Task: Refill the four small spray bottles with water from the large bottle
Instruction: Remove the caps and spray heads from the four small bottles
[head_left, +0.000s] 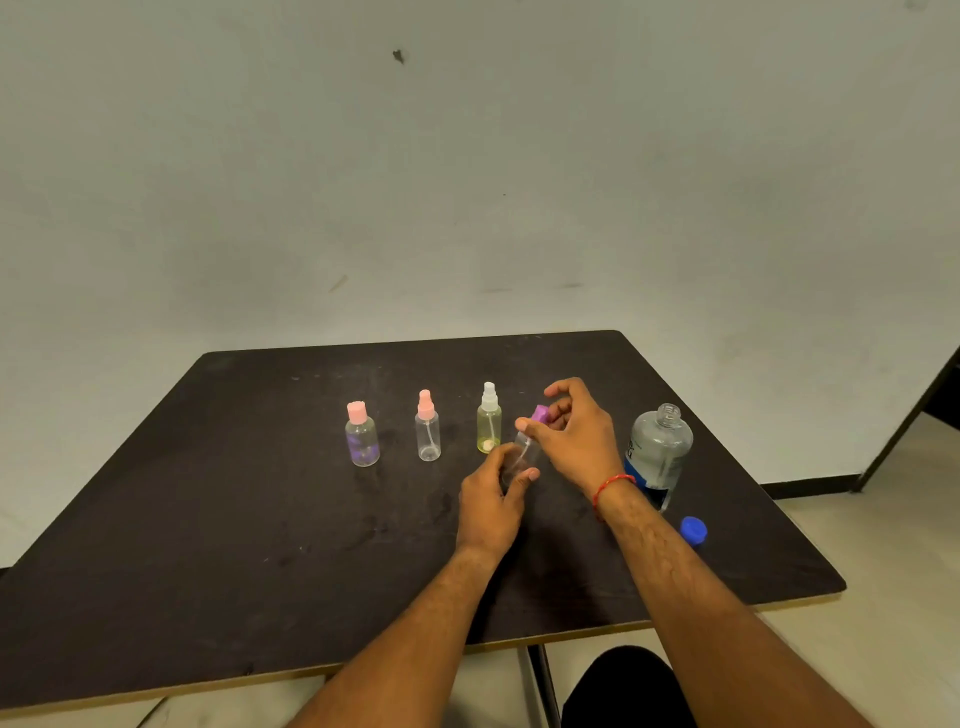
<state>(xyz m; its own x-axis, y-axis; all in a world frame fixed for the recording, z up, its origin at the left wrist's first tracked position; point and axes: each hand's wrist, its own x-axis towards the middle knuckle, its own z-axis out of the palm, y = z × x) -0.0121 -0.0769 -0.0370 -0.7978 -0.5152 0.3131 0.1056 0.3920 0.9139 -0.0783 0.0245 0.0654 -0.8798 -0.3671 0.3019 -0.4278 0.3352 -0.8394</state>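
We see the left hand (493, 499) gripping a small clear bottle (522, 454) round its body, fingers curled, thumb across the front. The bottle is tilted toward 1 o'clock, over the table (208, 519).

The right hand (576, 436) pinches the purple cap (541, 414) at the bottle's top between thumb and fingertips. We can't tell if the cap is seated on the neck.

The large bottle (661, 452) stands uncapped at 3 o'clock from the hands. Its blue cap (694, 530) lies on the table at 5 o'clock from it.

Three more stand in a row toward 9 o'clock:
- yellow bottle (489, 423) with a white sprayer, just beside the held one
- pink sprayer bottle (427, 428)
- pink-capped bottle (362, 436), farthest out

A red thread band (613, 486) sits on the right wrist.
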